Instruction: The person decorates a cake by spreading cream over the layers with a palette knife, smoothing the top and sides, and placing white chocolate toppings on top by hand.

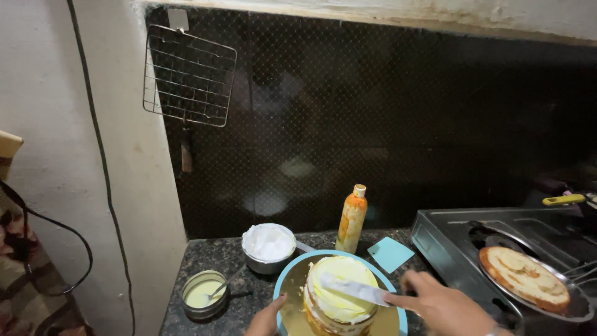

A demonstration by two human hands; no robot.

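Note:
A small layered cake [339, 292] covered in pale yellow cream stands on a gold board set on a light blue turntable [287, 279]. My right hand [441, 305] grips a flat metal spatula [354, 289] whose blade lies across the cake's top. My left hand [266, 318] touches the turntable's near left edge with its fingertips. A metal pot of white cream [268, 246] sits just behind the turntable.
A small tin of yellowish liquid with a spoon [204, 292] stands at the left. An orange squeeze bottle [352, 219] and a blue scraper [390, 254] sit behind the cake. On the right, a stove [460, 233] carries a pan with a sponge layer [525, 277]. A wire rack [188, 76] hangs on the wall.

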